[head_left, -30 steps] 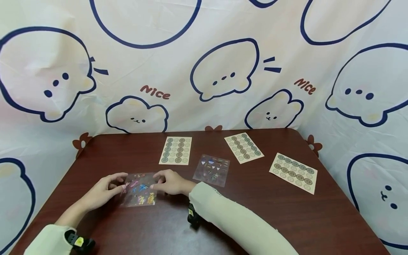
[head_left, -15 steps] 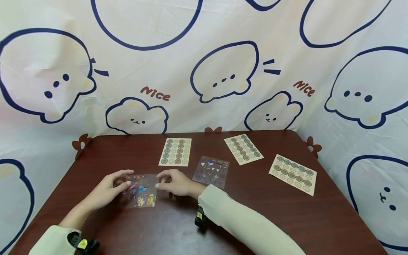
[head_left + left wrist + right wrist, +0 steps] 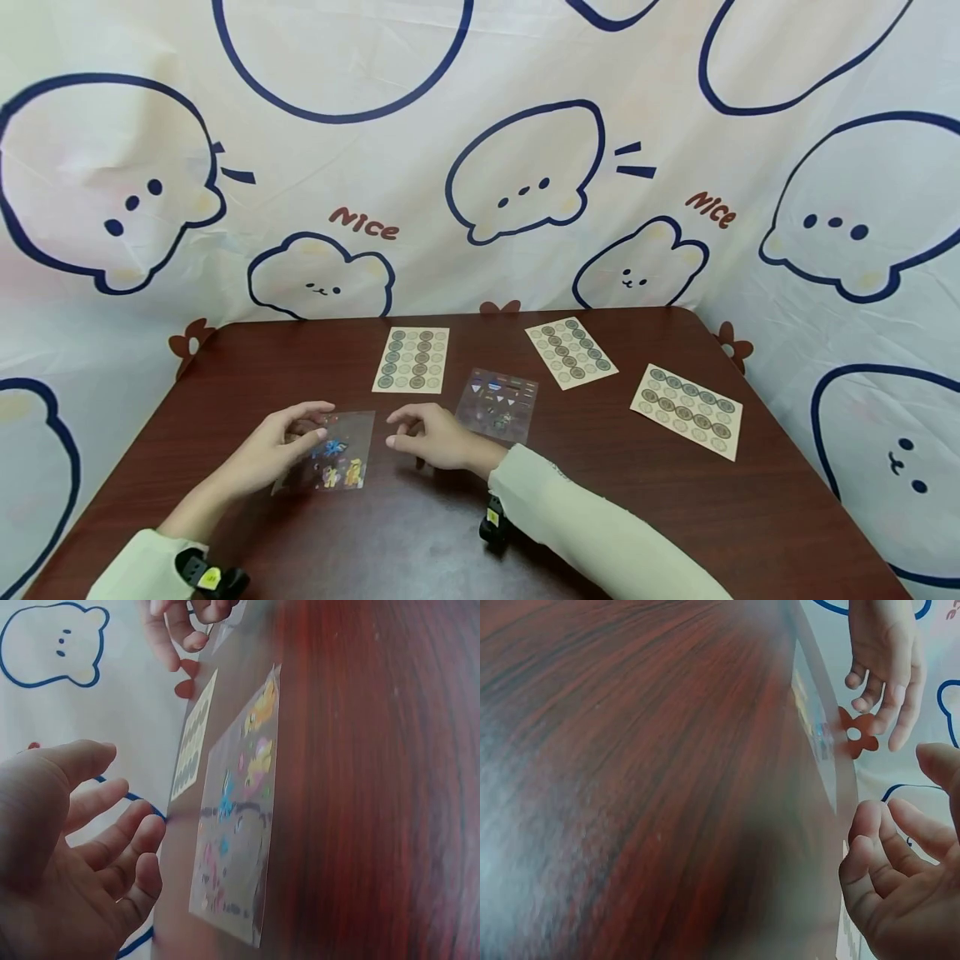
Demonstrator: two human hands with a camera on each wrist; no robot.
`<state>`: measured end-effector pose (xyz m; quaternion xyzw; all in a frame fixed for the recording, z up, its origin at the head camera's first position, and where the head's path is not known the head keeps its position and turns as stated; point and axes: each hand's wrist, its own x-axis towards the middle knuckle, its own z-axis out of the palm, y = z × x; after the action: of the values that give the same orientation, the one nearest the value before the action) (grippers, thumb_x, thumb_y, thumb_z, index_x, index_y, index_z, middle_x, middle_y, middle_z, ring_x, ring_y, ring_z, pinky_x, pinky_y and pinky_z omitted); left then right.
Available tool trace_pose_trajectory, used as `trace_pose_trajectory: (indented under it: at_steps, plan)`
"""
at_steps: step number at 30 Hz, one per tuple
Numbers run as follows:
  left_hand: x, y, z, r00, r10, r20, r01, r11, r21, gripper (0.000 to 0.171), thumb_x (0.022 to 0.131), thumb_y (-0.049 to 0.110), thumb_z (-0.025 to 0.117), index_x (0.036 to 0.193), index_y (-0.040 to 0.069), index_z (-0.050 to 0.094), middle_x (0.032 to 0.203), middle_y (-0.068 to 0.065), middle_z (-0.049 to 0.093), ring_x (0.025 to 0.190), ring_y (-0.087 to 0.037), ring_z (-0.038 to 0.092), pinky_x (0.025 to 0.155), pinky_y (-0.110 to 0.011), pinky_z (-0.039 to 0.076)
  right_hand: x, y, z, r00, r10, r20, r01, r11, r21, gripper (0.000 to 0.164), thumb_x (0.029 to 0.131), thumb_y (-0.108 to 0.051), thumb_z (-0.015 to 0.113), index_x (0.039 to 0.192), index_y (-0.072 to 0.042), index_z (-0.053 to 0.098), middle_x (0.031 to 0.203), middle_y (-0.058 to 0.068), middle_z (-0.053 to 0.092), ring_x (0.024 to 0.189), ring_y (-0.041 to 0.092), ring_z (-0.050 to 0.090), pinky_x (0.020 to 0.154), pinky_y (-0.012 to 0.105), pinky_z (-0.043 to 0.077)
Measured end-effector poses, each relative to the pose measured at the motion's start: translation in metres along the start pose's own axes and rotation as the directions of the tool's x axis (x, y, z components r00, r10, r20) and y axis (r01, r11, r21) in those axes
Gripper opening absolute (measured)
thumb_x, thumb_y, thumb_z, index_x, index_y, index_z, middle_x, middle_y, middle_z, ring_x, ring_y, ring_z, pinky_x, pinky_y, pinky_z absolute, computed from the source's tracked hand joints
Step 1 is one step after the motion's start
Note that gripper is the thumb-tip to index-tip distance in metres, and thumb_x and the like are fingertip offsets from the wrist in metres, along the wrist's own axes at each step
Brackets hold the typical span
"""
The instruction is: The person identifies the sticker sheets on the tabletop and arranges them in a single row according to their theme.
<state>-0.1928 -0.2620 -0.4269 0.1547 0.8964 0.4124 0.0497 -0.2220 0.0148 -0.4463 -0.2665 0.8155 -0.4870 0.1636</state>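
Observation:
A clear sticker sheet with colorful cartoon figures (image 3: 352,446) lies flat on the table, left of centre. Over its left side hovers my left hand (image 3: 270,450), fingers loosely bent and hiding part of the sheet in the head view. The left wrist view shows a gap between that hand (image 3: 97,847) and the sheet (image 3: 236,817). To the right of the sheet, my right hand (image 3: 438,437) is held above the table, loosely curled around nothing. Just behind the right hand lies a second clear sheet with small triangles and bars (image 3: 498,404).
Three cream cards with rows of round marks lie farther back: one at the back left (image 3: 411,360), one at the back centre (image 3: 572,352) and one at the right (image 3: 688,411). A printed cloth (image 3: 420,275) hangs around the brown table (image 3: 600,492).
Both hands have shifted to the right. The left hand now covers more of the colorful sheet's left part, and the right hand has moved off its right edge. The sheet stays about where it was.

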Motion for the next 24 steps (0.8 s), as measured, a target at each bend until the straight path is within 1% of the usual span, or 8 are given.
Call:
trace_pose_trajectory:
  at_steps: [2,7,13,17,20,24]
  plan:
    - [0.001,0.001,0.003,1.000,0.023,0.000,-0.023,1.000,0.012,0.040,0.103,0.014,0.058,0.139,-0.001,0.055,0.123,-0.020,0.066,0.096,-0.015,0.063,0.075,-0.025,0.052,-0.002,-0.001,-0.002,1.000,-0.004,-0.008,0.004,1.000,0.003,0.036,0.098,-0.019,0.066,0.129,-0.002,0.064,0.102,0.007,0.067,0.084,0.004,0.059,0.074,0.019,0.048]
    - [0.005,0.006,0.011,0.999,0.041,0.003,-0.041,0.999,0.004,0.040,0.102,0.013,0.059,0.139,-0.001,0.055,0.122,-0.019,0.066,0.097,-0.018,0.063,0.076,-0.025,0.052,-0.008,-0.005,-0.008,0.999,-0.030,-0.010,0.030,1.000,0.008,0.035,0.098,-0.017,0.065,0.128,0.001,0.064,0.103,0.011,0.067,0.082,0.008,0.060,0.073,0.020,0.049]
    - [0.014,0.014,0.018,0.999,0.046,0.014,-0.046,0.999,-0.017,0.039,0.102,0.012,0.058,0.139,-0.001,0.055,0.122,-0.019,0.066,0.100,-0.020,0.062,0.078,-0.026,0.052,-0.014,-0.006,-0.019,0.999,-0.044,-0.029,0.043,0.999,-0.014,0.035,0.098,-0.018,0.065,0.128,0.000,0.064,0.102,0.011,0.068,0.080,0.006,0.060,0.073,0.019,0.050]
    - [0.018,0.018,0.023,0.999,0.036,0.025,-0.036,0.999,-0.027,0.039,0.102,0.011,0.058,0.139,-0.001,0.055,0.122,-0.020,0.066,0.102,-0.021,0.062,0.081,-0.028,0.052,-0.020,-0.002,-0.028,0.998,-0.044,-0.038,0.043,0.999,-0.020,0.036,0.098,-0.018,0.064,0.128,0.000,0.064,0.101,0.011,0.067,0.080,0.009,0.061,0.070,0.020,0.050]
    - [0.021,0.021,0.026,0.999,0.019,0.044,-0.017,0.999,-0.046,0.040,0.103,0.013,0.057,0.140,0.000,0.054,0.123,-0.020,0.065,0.104,-0.022,0.062,0.085,-0.032,0.052,-0.024,0.003,-0.035,0.998,-0.044,-0.046,0.043,0.999,-0.020,0.036,0.098,-0.018,0.064,0.129,0.001,0.063,0.100,0.012,0.066,0.079,0.011,0.061,0.068,0.021,0.049]
    - [0.025,0.023,0.034,0.998,0.023,0.055,-0.019,0.997,-0.068,0.040,0.102,0.015,0.058,0.140,0.000,0.054,0.123,-0.020,0.065,0.103,-0.022,0.062,0.086,-0.033,0.052,-0.029,0.010,-0.041,0.997,-0.040,-0.065,0.038,0.999,-0.034,0.038,0.098,-0.021,0.064,0.130,0.000,0.063,0.100,0.009,0.067,0.077,0.008,0.059,0.069,0.022,0.049]
